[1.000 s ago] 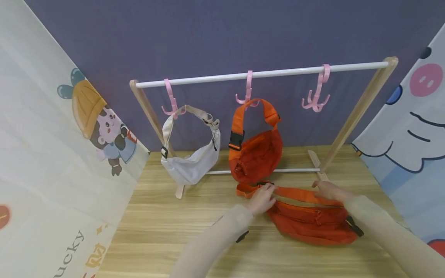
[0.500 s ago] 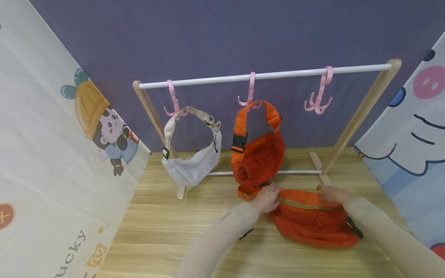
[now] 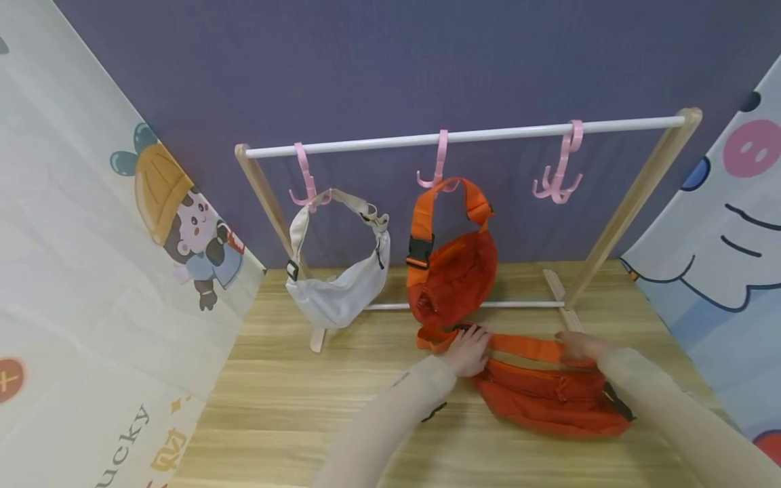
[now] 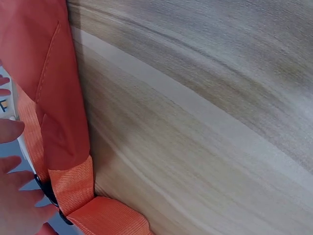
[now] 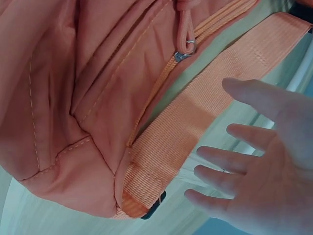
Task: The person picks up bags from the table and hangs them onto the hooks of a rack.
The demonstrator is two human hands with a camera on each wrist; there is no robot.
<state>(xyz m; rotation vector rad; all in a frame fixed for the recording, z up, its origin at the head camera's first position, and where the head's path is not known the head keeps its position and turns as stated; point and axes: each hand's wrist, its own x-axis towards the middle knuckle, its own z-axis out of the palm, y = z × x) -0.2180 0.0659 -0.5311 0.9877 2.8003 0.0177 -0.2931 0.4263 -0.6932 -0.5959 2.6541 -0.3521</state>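
An orange-red waist bag [image 3: 549, 400] lies on the wooden tabletop, its orange strap [image 3: 527, 348] stretched along the far side. My left hand [image 3: 468, 351] is at the strap's left end, fingers spread beside a black buckle [image 4: 46, 191]; whether they press on it is hard to tell. Over the strap's right end is my right hand [image 3: 582, 346]. In the right wrist view its fingers [image 5: 230, 159] are extended, the thumb tip over the strap's edge. A zipper pull [image 5: 186, 29] shows on the bag. A black strap end [image 3: 434, 411] lies near my left sleeve.
Behind stands a rack with a white rail [image 3: 390, 141] and wooden legs. A white bag [image 3: 338, 295] hangs from the left pink hook, another orange bag [image 3: 454, 278] from the middle one. The right pink hook [image 3: 558, 183] bears nothing. Printed sheets [image 3: 67, 271] flank the table.
My right hand has shifted slightly left and lower over the strap's right end. My left hand stays at the strap's left end. The head view has shifted a little.
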